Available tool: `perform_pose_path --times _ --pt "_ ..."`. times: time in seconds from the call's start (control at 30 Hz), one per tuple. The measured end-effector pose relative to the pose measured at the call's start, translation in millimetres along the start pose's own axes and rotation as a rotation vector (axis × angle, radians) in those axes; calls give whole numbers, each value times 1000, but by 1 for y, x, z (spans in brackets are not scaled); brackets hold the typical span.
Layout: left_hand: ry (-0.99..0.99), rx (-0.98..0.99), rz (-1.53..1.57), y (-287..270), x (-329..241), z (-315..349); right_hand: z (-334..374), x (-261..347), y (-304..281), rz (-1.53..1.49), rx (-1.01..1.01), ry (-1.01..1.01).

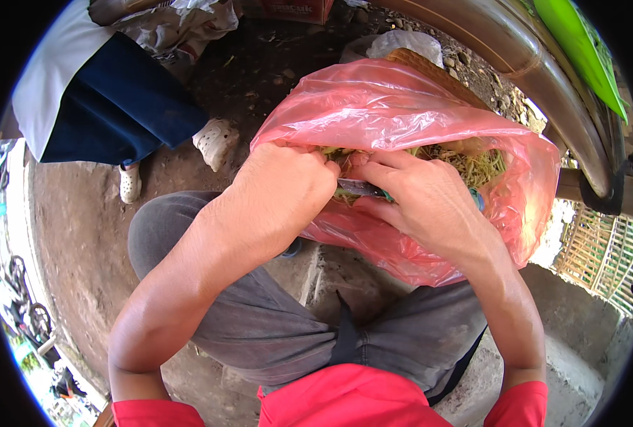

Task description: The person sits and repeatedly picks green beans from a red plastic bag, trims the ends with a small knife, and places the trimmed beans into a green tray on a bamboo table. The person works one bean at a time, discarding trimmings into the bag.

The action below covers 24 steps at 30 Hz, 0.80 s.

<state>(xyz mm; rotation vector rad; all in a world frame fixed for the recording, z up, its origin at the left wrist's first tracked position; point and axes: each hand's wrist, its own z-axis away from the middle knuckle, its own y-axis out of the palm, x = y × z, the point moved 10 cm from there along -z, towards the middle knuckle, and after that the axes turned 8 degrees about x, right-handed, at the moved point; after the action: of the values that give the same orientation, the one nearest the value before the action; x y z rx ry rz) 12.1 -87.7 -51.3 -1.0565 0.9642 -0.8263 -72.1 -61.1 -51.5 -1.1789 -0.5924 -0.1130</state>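
A large pink translucent plastic bag (pixel 373 92) lies open in front of me, with chopped yellow-green plant bits (pixel 466 164) inside. Both hands work at its mouth. My left hand (pixel 291 178) is closed at the bag's left side; its fingers curl out of sight, so what it grips is hidden. From the right, my right hand (pixel 427 188) closes around a knife (pixel 359 186) whose short dark blade points toward my left fist. Blue-green patches show on either side of the right hand, seemingly the knife's handle, though the palm covers most of it.
At the upper left stands another person in dark blue clothing (pixel 117 99) and pale clogs (pixel 217 142). Thick bamboo poles (pixel 501 43) cross the upper right, beside a green leaf (pixel 580 50). A bamboo lattice (pixel 598 249) stands at right. Concrete blocks (pixel 573 363) lie beside my legs.
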Motion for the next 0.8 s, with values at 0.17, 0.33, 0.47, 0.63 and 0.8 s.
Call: perform_pose_path --times 0.17,0.33,0.47,0.63,0.8 --pt "-69 -45 109 4 14 -1 6 -10 7 -55 -53 109" --pt "-100 -68 250 5 20 -1 21 -25 -5 -198 -184 143" --pt "-57 -144 235 2 9 -4 31 -24 -7 -235 -206 152" --pt "-78 -142 475 -4 12 -7 39 -30 -14 -404 -309 234" --pt "-93 -181 932 -21 -1 -17 59 -30 -33 -627 -416 238"
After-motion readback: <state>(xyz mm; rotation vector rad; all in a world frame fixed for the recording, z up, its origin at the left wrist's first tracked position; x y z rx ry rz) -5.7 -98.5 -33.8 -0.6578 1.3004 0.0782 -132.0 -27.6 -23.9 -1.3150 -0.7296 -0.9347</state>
